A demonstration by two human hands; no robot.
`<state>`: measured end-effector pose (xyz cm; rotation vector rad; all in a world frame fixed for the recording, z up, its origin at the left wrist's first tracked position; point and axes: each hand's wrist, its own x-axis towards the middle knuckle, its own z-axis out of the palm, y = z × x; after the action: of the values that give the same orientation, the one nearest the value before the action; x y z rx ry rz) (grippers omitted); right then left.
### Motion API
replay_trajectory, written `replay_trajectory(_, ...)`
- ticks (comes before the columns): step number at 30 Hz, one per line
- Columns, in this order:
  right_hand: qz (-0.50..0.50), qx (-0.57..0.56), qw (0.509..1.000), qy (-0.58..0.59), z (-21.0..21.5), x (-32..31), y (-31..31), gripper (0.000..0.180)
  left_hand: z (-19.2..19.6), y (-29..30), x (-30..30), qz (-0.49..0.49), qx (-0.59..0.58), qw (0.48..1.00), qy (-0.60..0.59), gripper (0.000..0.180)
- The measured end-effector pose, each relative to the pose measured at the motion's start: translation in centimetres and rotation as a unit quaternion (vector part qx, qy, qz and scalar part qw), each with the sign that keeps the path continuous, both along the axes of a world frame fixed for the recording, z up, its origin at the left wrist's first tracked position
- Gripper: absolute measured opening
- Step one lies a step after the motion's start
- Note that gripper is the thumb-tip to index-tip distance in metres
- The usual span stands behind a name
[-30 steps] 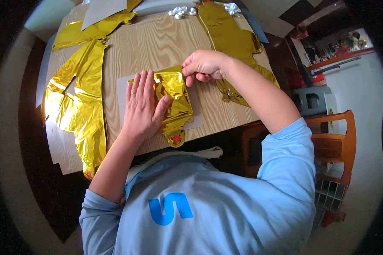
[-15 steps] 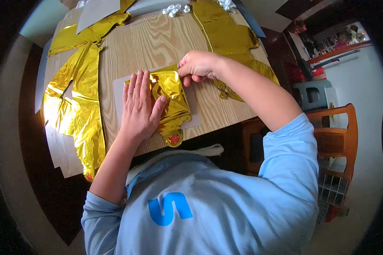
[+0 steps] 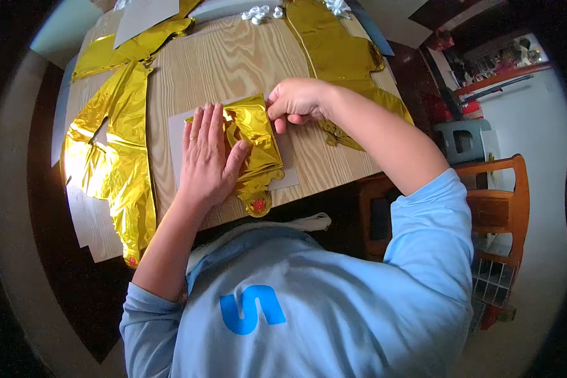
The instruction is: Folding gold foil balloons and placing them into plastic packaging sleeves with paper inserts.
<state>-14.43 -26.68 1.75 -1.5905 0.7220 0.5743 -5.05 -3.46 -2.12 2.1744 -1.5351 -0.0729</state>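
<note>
My left hand [image 3: 203,154] stays pressed flat on the folded packet of shiny gold foil [image 3: 258,135], its fingers straight and side by side, its thumb spread away to the right, just as half a second ago; my right hand [image 3: 302,99] sits slightly lower and farther right than it did then, and the packet's upper right corner shows more plainly beside it; the fingers of that hand are curled, thumb and forefinger at the packet's right edge, but I cannot make out whether they pinch the foil or only touch it; the packet lies on a flat pale grey card [image 3: 177,151] near the table's front edge, a rounded gold tab with a red spot [image 3: 258,205] pointing towards me; the table [image 3: 220,57] is topped with light, wavy-grained wood; on my left lies a large crumpled gold foil sheet [image 3: 129,126], on my right a broad gold foil sheet [image 3: 331,50], and at the far left a pale rectangular card [image 3: 146,22] rests over more gold foil [image 3: 107,53]; small white bundles [image 3: 256,14] lie along the far side; beyond the table, to my right, stand a brown wooden chair [image 3: 520,195] and a grey plastic stool [image 3: 463,140] on a pale floor [image 3: 542,138].
</note>
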Motion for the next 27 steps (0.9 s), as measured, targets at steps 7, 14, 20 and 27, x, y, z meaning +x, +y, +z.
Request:
replay_trajectory(7,0.010,-0.057,0.998,-0.011,0.1,-0.3,0.9,0.015,0.2,0.0,0.0,0.001,0.007,1.000,0.003,0.072)
replay_trajectory(14,0.020,0.074,0.997,-0.008,1.3,-0.9,0.0,0.015,0.1,0.0,-0.1,0.003,0.003,1.000,0.002,0.070)
replay_trajectory(20,-0.018,0.066,0.998,0.004,0.3,-1.0,0.5,0.012,0.1,-0.1,0.0,-0.004,-0.005,1.000,0.002,0.066)
replay_trajectory(27,-0.035,-0.002,0.999,-0.029,0.4,-1.3,1.5,0.008,0.4,0.0,-0.1,-0.004,0.025,0.999,-0.023,0.058)
